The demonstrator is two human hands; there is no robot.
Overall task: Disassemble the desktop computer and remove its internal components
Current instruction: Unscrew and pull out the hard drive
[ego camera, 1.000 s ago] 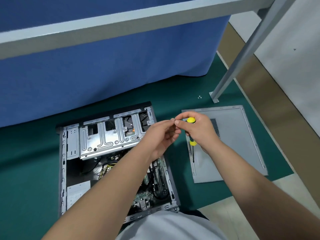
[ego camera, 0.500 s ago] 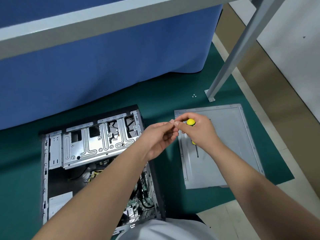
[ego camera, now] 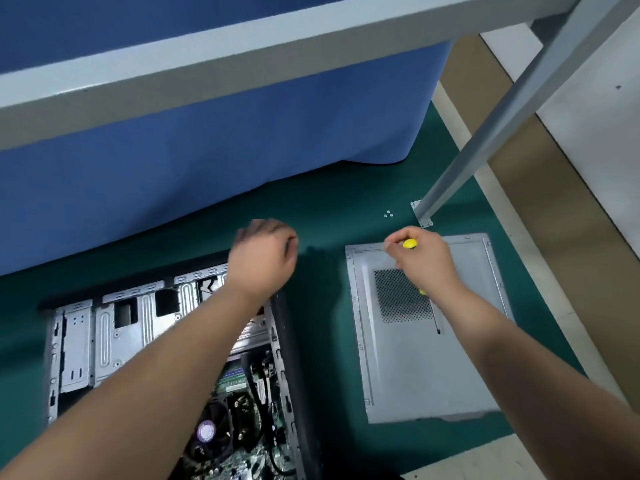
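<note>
A head-worn camera looks down on a green mat (ego camera: 329, 209) covering the surface. An open desktop computer case (ego camera: 166, 358) lies on its side at the near left part of the mat. Inside it, a silver metal drive cage (ego camera: 114, 334) fills the far half, and nearer the viewer sit a circuit board (ego camera: 249, 455), black cables (ego camera: 258, 386) and a round fan (ego camera: 211, 427). The left hand (ego camera: 261, 261) hovers over the case's far right corner, blurred, fingers curled under; I cannot tell whether its grip holds anything. To the right, apart from the case, the removed grey side panel (ego camera: 422, 368) lies flat on the mat. The right hand (ego camera: 424, 261) hangs over the panel's far edge, its grip wrapped around a yellow-handled screwdriver (ego camera: 410, 243) whose shaft points toward the viewer. A few small screws (ego camera: 388, 213) rest on the mat beyond the panel, beside the foot of a metal leg (ego camera: 423, 216).
</note>
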